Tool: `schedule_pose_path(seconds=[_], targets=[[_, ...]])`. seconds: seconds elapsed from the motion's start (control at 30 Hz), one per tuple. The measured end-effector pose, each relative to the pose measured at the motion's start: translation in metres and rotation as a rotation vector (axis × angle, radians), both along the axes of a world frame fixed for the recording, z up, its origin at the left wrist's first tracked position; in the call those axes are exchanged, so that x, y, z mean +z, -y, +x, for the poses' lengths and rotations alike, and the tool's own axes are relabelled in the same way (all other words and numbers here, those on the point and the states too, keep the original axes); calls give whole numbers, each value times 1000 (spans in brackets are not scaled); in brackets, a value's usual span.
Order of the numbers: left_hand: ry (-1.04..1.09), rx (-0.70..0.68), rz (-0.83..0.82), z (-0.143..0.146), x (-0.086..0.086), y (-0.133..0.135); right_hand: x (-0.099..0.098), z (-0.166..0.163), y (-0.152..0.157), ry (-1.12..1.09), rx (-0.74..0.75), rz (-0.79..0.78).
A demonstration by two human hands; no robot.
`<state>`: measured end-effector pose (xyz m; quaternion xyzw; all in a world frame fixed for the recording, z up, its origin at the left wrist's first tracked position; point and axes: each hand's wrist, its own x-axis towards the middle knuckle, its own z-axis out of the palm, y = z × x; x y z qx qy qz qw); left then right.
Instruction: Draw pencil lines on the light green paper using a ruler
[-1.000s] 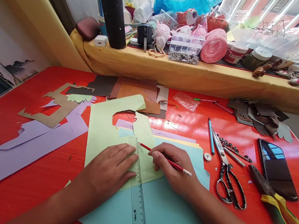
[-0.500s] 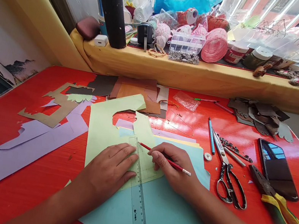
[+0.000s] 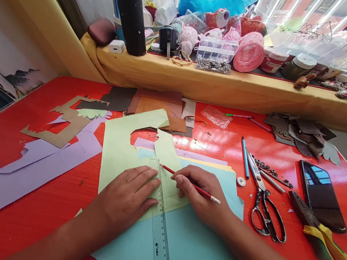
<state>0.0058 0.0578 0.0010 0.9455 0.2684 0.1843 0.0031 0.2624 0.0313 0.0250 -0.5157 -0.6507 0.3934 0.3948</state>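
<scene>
My left hand [image 3: 130, 192] lies flat, its fingers stretched over a clear plastic ruler [image 3: 160, 235] and pressing it down. Under the ruler is a pale green sheet of paper [image 3: 116, 147] with a piece cut out of it. My right hand [image 3: 201, 193] pinches a red pencil [image 3: 197, 188] with a white eraser end. The pencil's tip meets the ruler's right edge near its upper end. Faint pencil lines show on the green paper by my right hand. Beneath lies a larger light blue sheet [image 3: 192, 250].
Scissors [image 3: 261, 195], a blue pen [image 3: 245, 158], pliers [image 3: 325, 242] and a phone [image 3: 323, 196] lie at the right. Purple paper [image 3: 32, 186] and a cut cardboard piece [image 3: 59, 130] spread over the left. Dark scraps [image 3: 300, 132] sit at the back right, below a crowded sill [image 3: 235, 82].
</scene>
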Motion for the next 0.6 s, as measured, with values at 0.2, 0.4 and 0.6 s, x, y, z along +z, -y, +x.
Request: schedule_pose_path(seconds=[0.2, 0.4, 0.6], targets=[[1, -2, -16, -1, 0, 0, 0, -1, -1, 5, -4, -18], [2, 2, -14, -1, 0, 0, 0, -1, 0, -20, -15, -42], [-6, 4, -16, -1, 1, -1, -1, 0, 2, -45, -38, -58]])
